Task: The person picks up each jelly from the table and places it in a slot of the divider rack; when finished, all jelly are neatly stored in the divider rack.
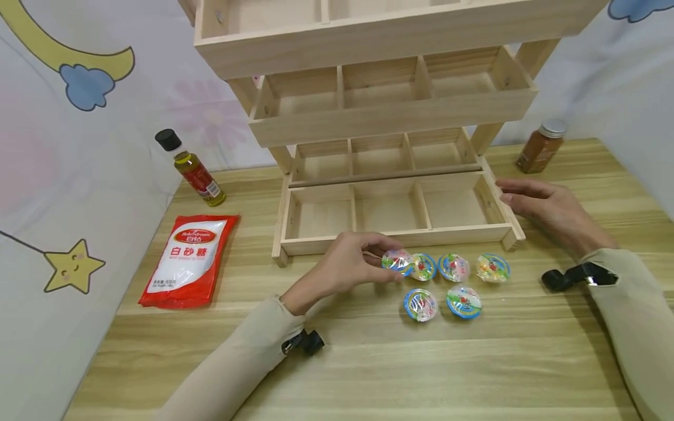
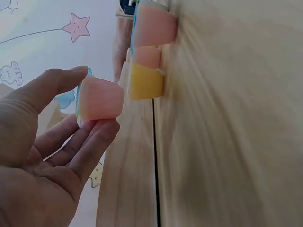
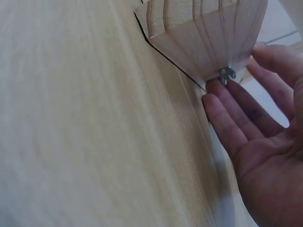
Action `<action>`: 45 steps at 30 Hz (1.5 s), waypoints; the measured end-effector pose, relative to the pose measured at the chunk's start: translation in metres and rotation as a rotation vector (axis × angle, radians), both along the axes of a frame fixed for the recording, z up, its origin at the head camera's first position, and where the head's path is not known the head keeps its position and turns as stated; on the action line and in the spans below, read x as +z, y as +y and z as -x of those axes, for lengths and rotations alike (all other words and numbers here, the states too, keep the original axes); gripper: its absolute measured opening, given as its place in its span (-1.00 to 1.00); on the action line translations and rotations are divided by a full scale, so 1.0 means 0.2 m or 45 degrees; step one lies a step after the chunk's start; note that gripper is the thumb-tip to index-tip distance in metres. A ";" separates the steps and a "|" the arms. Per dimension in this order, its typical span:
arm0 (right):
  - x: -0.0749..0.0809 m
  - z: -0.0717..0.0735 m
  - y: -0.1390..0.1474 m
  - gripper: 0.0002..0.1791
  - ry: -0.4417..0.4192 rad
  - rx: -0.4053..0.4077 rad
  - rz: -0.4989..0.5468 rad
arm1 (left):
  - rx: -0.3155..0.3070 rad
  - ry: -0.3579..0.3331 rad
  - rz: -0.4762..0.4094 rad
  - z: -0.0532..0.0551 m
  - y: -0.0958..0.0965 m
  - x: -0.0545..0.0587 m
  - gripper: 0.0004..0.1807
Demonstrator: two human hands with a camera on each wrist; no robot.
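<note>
My left hand [image 1: 350, 266] pinches a jelly cup [image 1: 397, 262] between thumb and fingers, just in front of the wooden rack [image 1: 395, 236]. In the left wrist view this jelly cup [image 2: 102, 100] has pink contents, with the thumb on its lid edge and fingertips at its base. Several more lidded jelly cups [image 1: 464, 302] stand on the table to the right of the held one, one of them yellow [image 2: 146, 82]. At the rack's right side is my right hand [image 1: 553, 210], fingers loosely bent and holding nothing. Its fingertips lie right at the wooden side foot [image 3: 203, 33], by a metal wing nut [image 3: 227, 74].
The rack rises in tiers of divided trays [image 1: 392, 120], its top one overhanging toward me. Left of it are an oil bottle [image 1: 197, 175] and a red-and-white sugar bag [image 1: 189, 260]. A brown spice jar [image 1: 541, 147] stands back right. Printed fabric [image 1: 126, 152] encloses the table.
</note>
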State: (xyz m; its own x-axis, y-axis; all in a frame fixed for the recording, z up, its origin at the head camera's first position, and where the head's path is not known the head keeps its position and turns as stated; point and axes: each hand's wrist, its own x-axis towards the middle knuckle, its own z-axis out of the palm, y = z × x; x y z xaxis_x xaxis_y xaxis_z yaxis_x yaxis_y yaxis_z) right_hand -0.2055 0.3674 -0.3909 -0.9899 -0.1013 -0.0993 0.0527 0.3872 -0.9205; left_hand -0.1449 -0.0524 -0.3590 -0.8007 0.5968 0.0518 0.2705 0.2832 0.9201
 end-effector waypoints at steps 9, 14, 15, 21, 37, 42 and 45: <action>0.00 0.00 0.01 -0.40 0.001 0.011 -0.041 | -0.017 0.026 -0.035 0.06 0.14 0.07 -0.51; 0.00 0.00 0.01 -0.39 0.003 -0.002 -0.063 | -0.035 0.061 -0.051 0.11 0.21 0.11 -0.51; 0.00 0.00 0.01 -0.39 0.003 -0.004 -0.060 | -0.038 0.068 -0.052 0.12 0.22 0.12 -0.51; 0.00 0.00 0.00 -0.39 0.006 0.001 -0.039 | -0.024 0.157 0.021 0.19 0.31 0.15 -0.51; 0.00 -0.01 0.01 -0.37 -0.013 -0.019 -0.069 | 0.043 0.147 0.048 0.35 0.52 0.15 -0.46; 0.00 0.00 0.01 -0.38 0.001 -0.009 -0.073 | 0.062 0.178 0.096 0.39 0.58 0.15 -0.46; -0.01 0.00 0.01 -0.40 0.008 -0.005 -0.049 | 0.058 0.172 0.118 0.41 0.62 0.14 -0.46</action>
State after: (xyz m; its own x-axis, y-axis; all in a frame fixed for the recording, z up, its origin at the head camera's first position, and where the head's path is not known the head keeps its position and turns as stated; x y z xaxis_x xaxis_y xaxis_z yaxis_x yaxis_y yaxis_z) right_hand -0.2056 0.3684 -0.3923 -0.9909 -0.0937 -0.0966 0.0483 0.4222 -0.9052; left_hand -0.2269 0.0709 -0.3313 -0.8163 0.5675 0.1074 0.3752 0.3797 0.8456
